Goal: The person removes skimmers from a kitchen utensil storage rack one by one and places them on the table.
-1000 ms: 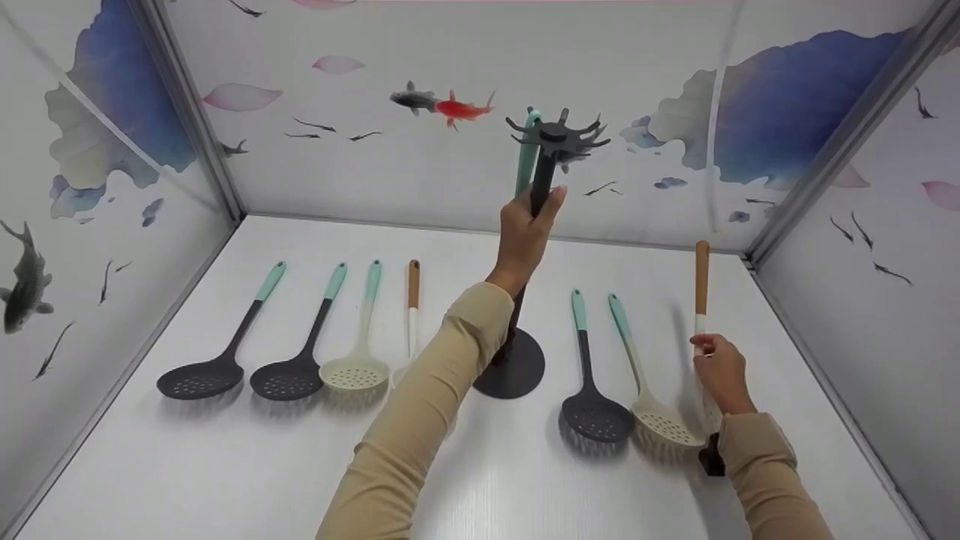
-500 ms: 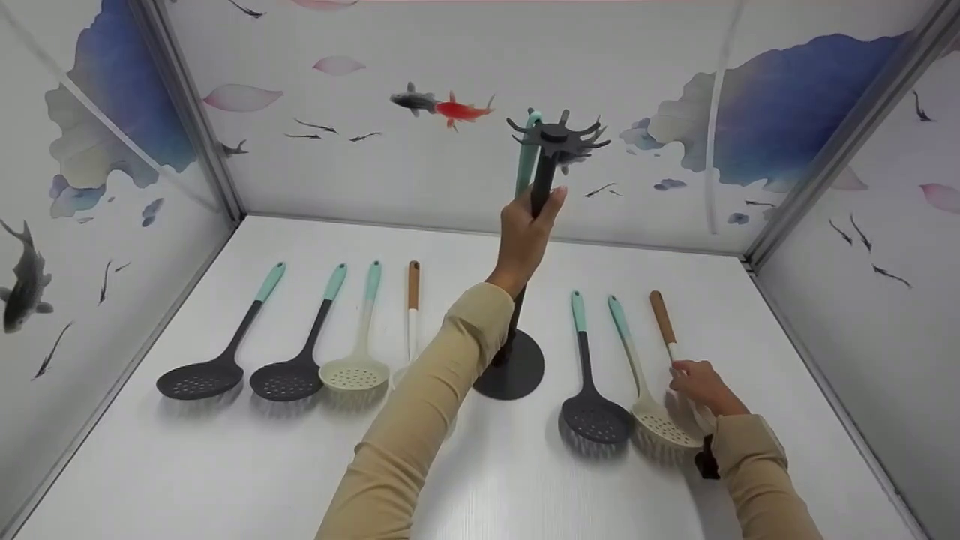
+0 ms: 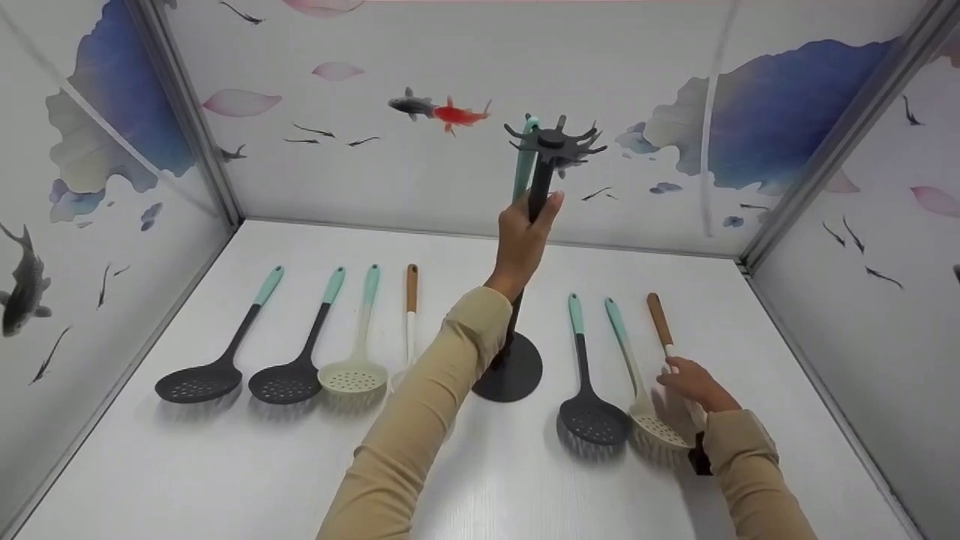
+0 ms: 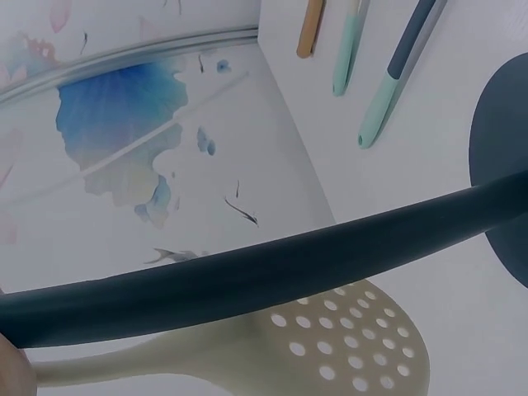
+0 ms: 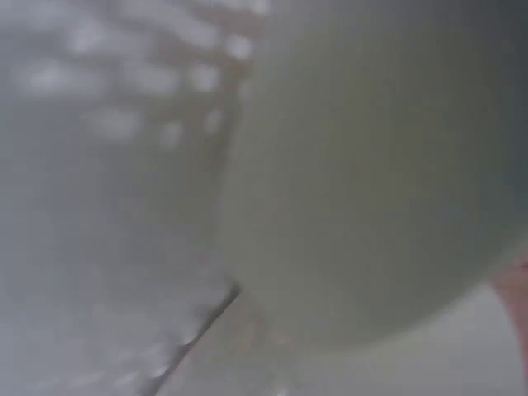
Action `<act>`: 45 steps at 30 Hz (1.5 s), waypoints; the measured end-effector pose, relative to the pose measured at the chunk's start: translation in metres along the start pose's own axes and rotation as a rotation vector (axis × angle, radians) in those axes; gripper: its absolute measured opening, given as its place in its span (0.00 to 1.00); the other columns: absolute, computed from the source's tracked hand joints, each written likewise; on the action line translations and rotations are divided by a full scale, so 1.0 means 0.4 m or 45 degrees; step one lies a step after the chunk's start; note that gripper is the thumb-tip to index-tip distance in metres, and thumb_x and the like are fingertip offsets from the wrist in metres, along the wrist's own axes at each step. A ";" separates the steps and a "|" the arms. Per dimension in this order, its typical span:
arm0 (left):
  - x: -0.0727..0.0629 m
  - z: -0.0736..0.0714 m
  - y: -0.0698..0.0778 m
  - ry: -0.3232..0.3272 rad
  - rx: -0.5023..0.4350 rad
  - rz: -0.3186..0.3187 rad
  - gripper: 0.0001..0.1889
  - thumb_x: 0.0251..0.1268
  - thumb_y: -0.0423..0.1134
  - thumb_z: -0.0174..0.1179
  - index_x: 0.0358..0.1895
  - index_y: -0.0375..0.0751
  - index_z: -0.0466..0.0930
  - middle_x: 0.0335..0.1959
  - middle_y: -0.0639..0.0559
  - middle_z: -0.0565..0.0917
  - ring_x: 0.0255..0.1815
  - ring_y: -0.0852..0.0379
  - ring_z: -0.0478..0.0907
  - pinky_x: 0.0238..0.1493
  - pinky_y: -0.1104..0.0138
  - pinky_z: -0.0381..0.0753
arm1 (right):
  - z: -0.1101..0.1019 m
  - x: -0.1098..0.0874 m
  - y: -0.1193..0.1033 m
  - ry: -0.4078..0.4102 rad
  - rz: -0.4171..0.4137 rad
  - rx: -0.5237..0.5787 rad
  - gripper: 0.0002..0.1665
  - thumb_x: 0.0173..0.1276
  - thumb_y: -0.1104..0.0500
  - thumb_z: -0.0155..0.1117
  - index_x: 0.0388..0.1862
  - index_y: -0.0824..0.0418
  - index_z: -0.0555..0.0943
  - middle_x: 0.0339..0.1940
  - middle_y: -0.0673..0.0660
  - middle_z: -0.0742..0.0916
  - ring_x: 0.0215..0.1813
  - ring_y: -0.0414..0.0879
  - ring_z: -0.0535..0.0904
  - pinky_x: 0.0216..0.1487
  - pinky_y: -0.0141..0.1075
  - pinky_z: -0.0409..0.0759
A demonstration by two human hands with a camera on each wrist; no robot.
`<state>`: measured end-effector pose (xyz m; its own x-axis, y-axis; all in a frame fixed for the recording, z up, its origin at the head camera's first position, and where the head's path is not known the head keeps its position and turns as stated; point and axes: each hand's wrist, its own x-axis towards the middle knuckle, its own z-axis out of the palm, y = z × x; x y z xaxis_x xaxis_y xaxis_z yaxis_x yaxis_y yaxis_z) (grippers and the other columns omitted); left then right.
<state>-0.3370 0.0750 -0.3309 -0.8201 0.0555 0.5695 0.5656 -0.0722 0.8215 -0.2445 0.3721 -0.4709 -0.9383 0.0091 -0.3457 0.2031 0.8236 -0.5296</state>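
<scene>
My left hand grips the black pole of a utensil stand with a ring of hooks on top. From it hangs a pale skimmer with a teal handle; its holed head shows behind the pole in the left wrist view. My right hand is over the shaft of a skimmer with a brown handle, which lies on the table. Thumb and forefinger are parted there. Its head is mostly hidden under the right hand. A blurred pale rounded shape fills much of the right wrist view.
Left of the stand lie two black skimmers, a cream one and one with a brown handle, partly behind the left sleeve. A black skimmer and a cream one lie right. Patterned walls enclose the table.
My right hand has lowered the brown-handled skimmer from near upright to the table, its handle tipping left. Its fingers have then parted a little. The left hand stays on the pole.
</scene>
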 end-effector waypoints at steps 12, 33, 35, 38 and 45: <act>-0.006 -0.008 0.007 0.017 -0.012 -0.026 0.17 0.66 0.43 0.53 0.19 0.48 0.60 0.13 0.59 0.59 0.16 0.63 0.54 0.20 0.72 0.56 | -0.016 -0.003 -0.170 0.062 -0.306 0.061 0.34 0.71 0.59 0.49 0.68 0.78 0.54 0.73 0.74 0.40 0.72 0.71 0.36 0.67 0.63 0.47; -0.019 -0.003 0.018 0.031 0.019 -0.106 0.16 0.63 0.48 0.54 0.21 0.46 0.64 0.16 0.58 0.63 0.20 0.63 0.62 0.28 0.71 0.62 | -0.003 0.016 -0.567 -0.034 -0.788 1.266 0.29 0.77 0.49 0.34 0.67 0.66 0.62 0.59 0.55 0.77 0.65 0.46 0.69 0.71 0.44 0.58; -0.020 -0.001 0.017 0.027 0.019 -0.110 0.15 0.63 0.48 0.53 0.22 0.46 0.65 0.17 0.58 0.64 0.21 0.63 0.63 0.28 0.71 0.63 | -0.001 0.025 -0.577 -0.045 -0.778 1.394 0.29 0.77 0.49 0.33 0.67 0.67 0.62 0.57 0.51 0.78 0.65 0.44 0.69 0.71 0.43 0.57; -0.022 -0.001 0.015 0.018 0.022 -0.115 0.15 0.63 0.48 0.53 0.22 0.45 0.66 0.17 0.58 0.65 0.21 0.63 0.65 0.27 0.71 0.63 | 0.003 0.031 -0.593 -0.100 -0.761 1.512 0.28 0.77 0.48 0.31 0.66 0.64 0.63 0.57 0.50 0.78 0.67 0.44 0.66 0.73 0.43 0.54; -0.022 -0.007 0.017 0.033 0.064 -0.123 0.15 0.64 0.48 0.53 0.23 0.45 0.65 0.19 0.58 0.63 0.22 0.63 0.63 0.28 0.71 0.62 | 0.009 0.046 -0.625 -0.207 -0.719 1.602 0.22 0.77 0.48 0.33 0.57 0.57 0.70 0.54 0.50 0.79 0.62 0.43 0.69 0.68 0.39 0.59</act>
<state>-0.3264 0.0713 -0.3304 -0.8727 0.0343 0.4871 0.4868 -0.0173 0.8733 -0.3117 0.1642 -0.3476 -0.9518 -0.2873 0.1071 0.0058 -0.3662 -0.9305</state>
